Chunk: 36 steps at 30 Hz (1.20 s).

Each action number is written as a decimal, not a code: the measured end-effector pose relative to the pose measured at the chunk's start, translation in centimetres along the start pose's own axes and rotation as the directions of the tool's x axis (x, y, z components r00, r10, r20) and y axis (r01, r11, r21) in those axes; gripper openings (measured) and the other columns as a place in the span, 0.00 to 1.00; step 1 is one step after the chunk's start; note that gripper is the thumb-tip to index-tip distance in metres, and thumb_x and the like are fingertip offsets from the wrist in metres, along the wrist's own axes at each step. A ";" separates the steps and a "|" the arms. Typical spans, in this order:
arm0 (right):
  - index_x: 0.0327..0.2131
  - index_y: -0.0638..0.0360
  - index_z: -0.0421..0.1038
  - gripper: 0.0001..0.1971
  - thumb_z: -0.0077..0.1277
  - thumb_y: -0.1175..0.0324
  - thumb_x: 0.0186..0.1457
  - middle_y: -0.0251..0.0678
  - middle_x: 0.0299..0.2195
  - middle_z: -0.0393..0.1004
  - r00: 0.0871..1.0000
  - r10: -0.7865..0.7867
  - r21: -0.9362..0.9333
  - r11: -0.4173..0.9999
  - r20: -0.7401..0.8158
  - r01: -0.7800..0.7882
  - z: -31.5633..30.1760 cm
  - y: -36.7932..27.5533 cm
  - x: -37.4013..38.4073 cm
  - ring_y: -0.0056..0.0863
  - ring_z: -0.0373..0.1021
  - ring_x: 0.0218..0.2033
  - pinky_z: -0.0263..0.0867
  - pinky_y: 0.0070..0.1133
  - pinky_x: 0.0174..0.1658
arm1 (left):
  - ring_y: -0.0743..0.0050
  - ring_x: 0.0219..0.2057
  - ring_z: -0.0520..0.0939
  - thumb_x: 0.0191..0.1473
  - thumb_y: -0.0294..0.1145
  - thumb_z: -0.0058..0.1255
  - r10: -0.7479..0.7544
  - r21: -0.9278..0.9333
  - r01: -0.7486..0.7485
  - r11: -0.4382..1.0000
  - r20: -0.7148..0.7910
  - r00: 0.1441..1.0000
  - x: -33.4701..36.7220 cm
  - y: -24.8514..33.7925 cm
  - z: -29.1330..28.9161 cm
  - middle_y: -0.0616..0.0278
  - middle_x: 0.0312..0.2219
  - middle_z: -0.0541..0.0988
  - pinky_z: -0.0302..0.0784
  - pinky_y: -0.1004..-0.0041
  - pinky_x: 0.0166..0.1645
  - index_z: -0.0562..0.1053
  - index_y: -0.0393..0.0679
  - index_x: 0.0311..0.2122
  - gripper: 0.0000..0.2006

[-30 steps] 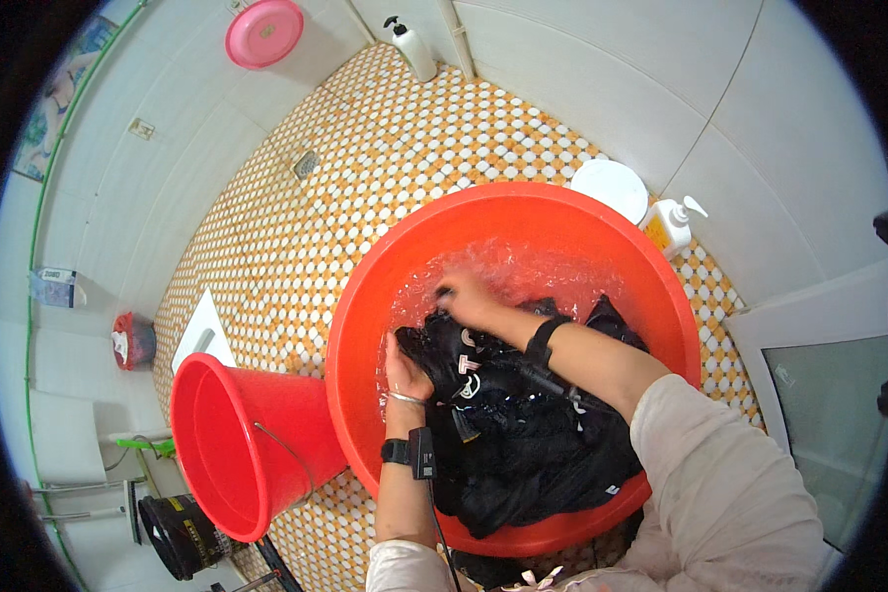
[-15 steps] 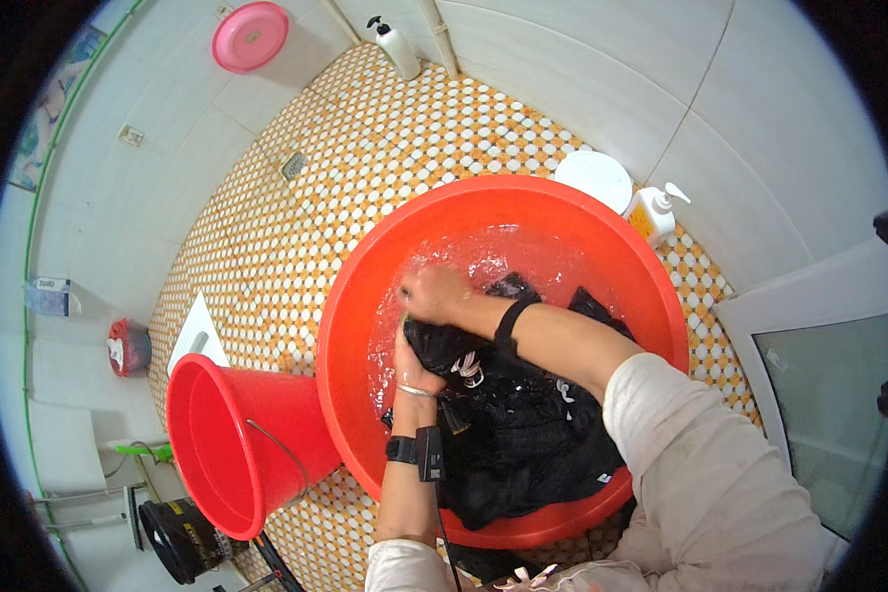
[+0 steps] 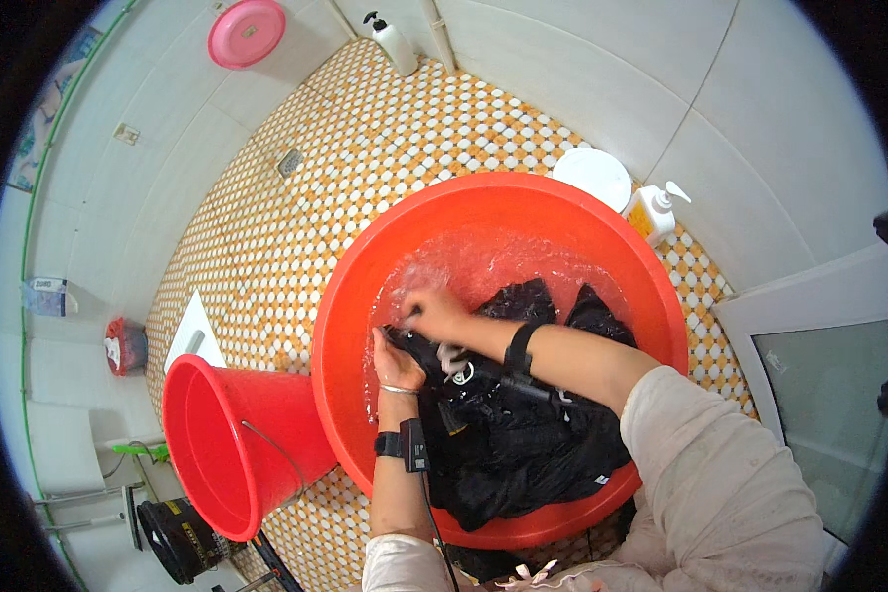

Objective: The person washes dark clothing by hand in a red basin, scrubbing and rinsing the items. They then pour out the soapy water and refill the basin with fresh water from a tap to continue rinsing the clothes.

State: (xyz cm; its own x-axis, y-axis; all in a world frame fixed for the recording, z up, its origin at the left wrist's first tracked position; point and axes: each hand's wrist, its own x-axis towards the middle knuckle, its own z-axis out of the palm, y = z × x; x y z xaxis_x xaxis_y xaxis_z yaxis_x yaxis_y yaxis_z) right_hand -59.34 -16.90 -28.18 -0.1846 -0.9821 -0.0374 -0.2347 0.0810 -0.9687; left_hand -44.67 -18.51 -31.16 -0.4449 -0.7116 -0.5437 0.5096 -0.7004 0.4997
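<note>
A wet black garment [image 3: 523, 434] lies bunched in a large red basin [image 3: 493, 192] with water in it. At the garment's left upper end, my left hand [image 3: 397, 365] is turned palm up and holds a fold of the cloth, its fingers partly hidden by it. Just above and to the right, my right hand [image 3: 438, 316] is closed over the same part of the cloth, slightly smeared by motion. Small pale pink and white bits show on the fabric beside my right hand. Water ripples around both hands.
A red bucket [image 3: 217, 434] with a wire handle stands left of the basin. Behind the basin are a white round lid [image 3: 592, 178] and a white pump bottle [image 3: 651, 212]. Another pump bottle [image 3: 393, 44] stands by the wall; a black bucket [image 3: 180, 538] sits lower left.
My right hand has moved slightly down over the cloth. My left hand has shifted a little left and up, and the garment's held end has moved with the hands.
</note>
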 end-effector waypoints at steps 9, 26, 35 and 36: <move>0.25 0.56 0.67 0.11 0.48 0.58 0.45 0.44 0.23 0.69 0.925 -0.319 -0.315 0.873 0.207 0.372 1.0 -7.5 -3.7 0.45 0.68 0.28 0.65 0.37 0.31 | 0.62 0.42 0.72 0.53 0.54 0.39 -0.086 -0.054 0.111 0.992 0.341 0.936 -2.7 -0.3 -0.1 0.58 0.40 0.73 0.70 0.62 0.45 0.65 0.43 0.48 0.26; 0.43 0.63 0.68 0.22 0.53 0.57 0.49 0.37 0.40 0.72 0.738 -0.064 -0.060 0.988 0.671 0.140 -12.7 -9.1 -3.2 0.24 0.67 0.40 0.61 0.22 0.45 | 0.78 0.33 0.71 0.57 0.39 0.43 0.356 0.810 -0.519 0.272 0.417 0.836 -6.8 1.5 14.2 0.66 0.31 0.72 0.68 0.77 0.40 0.68 0.40 0.39 0.13; 0.29 0.66 0.71 0.09 0.50 0.67 0.50 0.30 0.22 0.71 0.946 -0.112 0.179 0.982 0.305 0.059 -12.2 -18.1 -6.4 0.17 0.65 0.25 0.63 0.20 0.31 | 0.78 0.34 0.75 0.36 0.24 0.63 0.032 0.882 -0.431 0.189 0.433 0.901 -7.8 3.2 9.0 0.67 0.32 0.77 0.72 0.73 0.40 0.73 0.40 0.39 0.20; 0.29 0.66 0.71 0.09 0.50 0.67 0.50 0.30 0.21 0.70 0.957 -0.123 0.256 0.965 0.264 0.054 -12.3 -19.3 -7.1 0.17 0.65 0.25 0.63 0.20 0.30 | 0.80 0.30 0.76 0.36 0.24 0.63 0.107 0.839 -0.527 0.136 0.516 0.850 -7.4 3.1 8.3 0.68 0.29 0.78 0.72 0.74 0.37 0.74 0.40 0.36 0.17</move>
State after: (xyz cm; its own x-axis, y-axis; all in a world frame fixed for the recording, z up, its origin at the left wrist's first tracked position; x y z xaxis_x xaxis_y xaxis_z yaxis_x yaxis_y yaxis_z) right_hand -65.25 -9.38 -6.22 0.1040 -0.9944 0.0186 0.0079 -0.0179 -0.9998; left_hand -45.92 -15.93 -19.97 -0.7038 -0.7078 -0.0608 -0.3144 0.2336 0.9201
